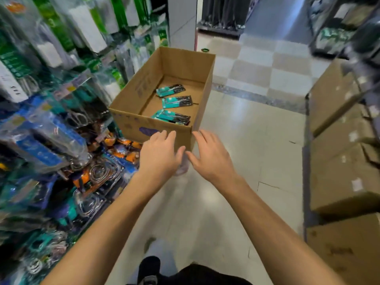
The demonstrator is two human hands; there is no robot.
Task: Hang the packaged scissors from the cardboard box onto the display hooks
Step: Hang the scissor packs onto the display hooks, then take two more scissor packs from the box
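Note:
An open cardboard box stands on the shop floor beside the display. On its bottom lie teal-and-black packaged scissors in three spots: a far pack, a middle pack and a near stack. My left hand reaches to the box's near wall, fingers straight and just below the rim. My right hand is at the box's near right corner, fingers straight and spread. Both hands hold nothing. The display hooks on my left carry blurred packaged goods.
The rack on the left is crowded with hanging packs in green, blue and orange. Closed cardboard cartons are stacked on the right. Tiled floor runs ahead between them. My black shoe shows at the bottom.

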